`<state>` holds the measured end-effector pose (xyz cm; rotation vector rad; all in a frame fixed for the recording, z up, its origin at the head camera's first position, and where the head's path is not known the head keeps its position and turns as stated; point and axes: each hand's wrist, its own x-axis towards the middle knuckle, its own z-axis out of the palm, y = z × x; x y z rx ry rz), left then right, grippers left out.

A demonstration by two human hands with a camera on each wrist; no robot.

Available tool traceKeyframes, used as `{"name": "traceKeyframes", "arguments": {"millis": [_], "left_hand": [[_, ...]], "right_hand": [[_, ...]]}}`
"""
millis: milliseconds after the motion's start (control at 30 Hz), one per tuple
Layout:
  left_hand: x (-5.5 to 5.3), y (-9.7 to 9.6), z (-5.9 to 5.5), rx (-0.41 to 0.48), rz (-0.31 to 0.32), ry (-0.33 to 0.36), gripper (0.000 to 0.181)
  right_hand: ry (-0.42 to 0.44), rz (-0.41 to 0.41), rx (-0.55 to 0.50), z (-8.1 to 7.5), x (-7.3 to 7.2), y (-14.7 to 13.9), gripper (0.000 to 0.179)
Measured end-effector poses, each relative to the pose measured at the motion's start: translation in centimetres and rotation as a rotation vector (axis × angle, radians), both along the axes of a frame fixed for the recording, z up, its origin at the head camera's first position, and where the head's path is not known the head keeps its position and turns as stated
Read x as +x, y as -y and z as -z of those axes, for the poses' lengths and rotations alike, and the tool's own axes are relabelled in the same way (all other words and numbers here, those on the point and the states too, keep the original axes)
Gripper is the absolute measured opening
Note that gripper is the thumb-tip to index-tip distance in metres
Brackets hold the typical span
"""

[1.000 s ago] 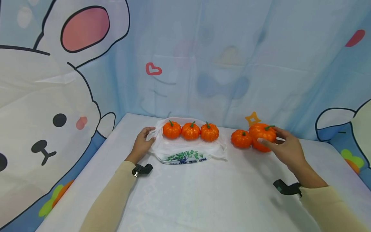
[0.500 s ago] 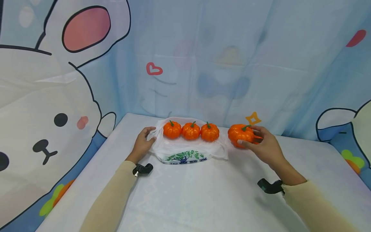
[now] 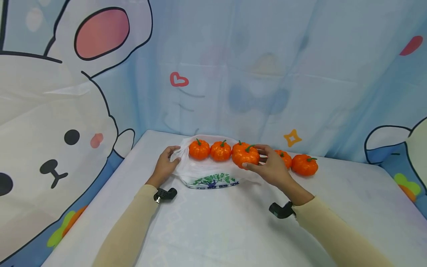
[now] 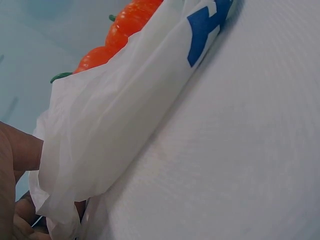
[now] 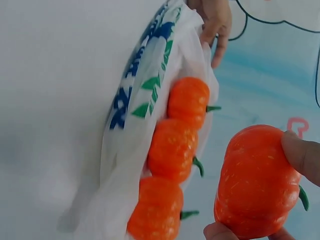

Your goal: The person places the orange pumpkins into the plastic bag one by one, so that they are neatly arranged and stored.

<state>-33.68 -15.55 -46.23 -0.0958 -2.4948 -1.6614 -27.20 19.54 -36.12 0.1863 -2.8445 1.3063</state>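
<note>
A white plastic bag (image 3: 210, 171) printed with a green tree lies at the back of the table. Three small orange pumpkins with green stems sit in a row on it, the leftmost pumpkin (image 3: 199, 150) nearest my left hand (image 3: 165, 167). That hand pinches the bag's left edge, and the bunched film (image 4: 65, 165) shows in the left wrist view. My right hand (image 3: 271, 167) grips another pumpkin (image 5: 257, 182) by its sides, thumb at the front. In the head view this pumpkin overlaps the rightmost one on the bag.
Two more pumpkins stand right of the bag: one (image 3: 283, 158) partly behind my right hand, the other (image 3: 304, 165) beside it. A blue printed curtain (image 3: 207, 44) hangs behind the white-covered table (image 3: 213, 226).
My right hand has carried its pumpkin leftward from beside the loose pumpkins to the bag's right end. Both loose pumpkins now show behind it. My left hand keeps its hold on the bag.
</note>
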Motion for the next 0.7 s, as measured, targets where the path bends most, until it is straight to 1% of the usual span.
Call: {"name": "traceKeyframes", "arguments": {"millis": [200,367,533,700], "left_hand": [[0.0,0.3,0.1,0.019,0.006,-0.025,0.044],[0.0,0.2,0.0,0.029,0.0,-0.036,0.042],[0.0,-0.1,-0.1,0.031,0.005,-0.051,0.043],[0.2,-0.1,-0.1,0.024,-0.008,-0.051,0.042]], "right_hand": [[0.04,-0.054,-0.027,1.2,-1.3,3.1,0.081],[0.074,-0.08,-0.05,2.5,-2.0,5.9,0.077],[0.053,-0.098,-0.006,3.8,-2.6,7.8,0.073],[0.033,-0.11,0.012,4.3,-3.0,9.1,0.073]]}}
